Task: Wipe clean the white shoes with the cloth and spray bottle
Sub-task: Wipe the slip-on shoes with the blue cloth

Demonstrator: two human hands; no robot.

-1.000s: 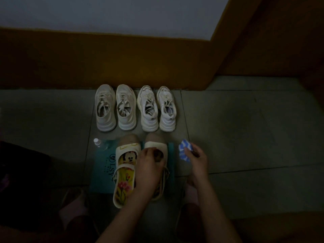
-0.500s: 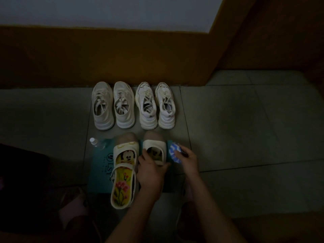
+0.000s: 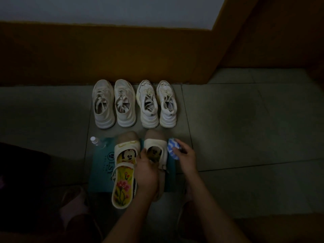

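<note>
Two white slip-on shoes with cartoon insoles lie on a teal bag [image 3: 101, 171] on the floor. My left hand [image 3: 148, 172] holds the right shoe [image 3: 155, 146], thumb at its opening, the hand covering its heel. The left shoe [image 3: 125, 165] lies free beside it. A crumpled blue-and-white cloth [image 3: 172, 149] is gripped by my right hand [image 3: 186, 156] and touches the held shoe's right side. A small clear spray bottle [image 3: 96, 141] lies at the bag's far left corner.
Two pairs of white sneakers [image 3: 114, 104] [image 3: 156, 104] stand in a row against the brown wall base [image 3: 105, 55]. My feet in pink slippers [image 3: 73, 206] are at the near edge. Grey floor tiles [image 3: 245, 128] stretch to the right.
My right hand brought the cloth left from the air onto the side of the right shoe. My left hand slid back from the shoe's opening toward its heel.
</note>
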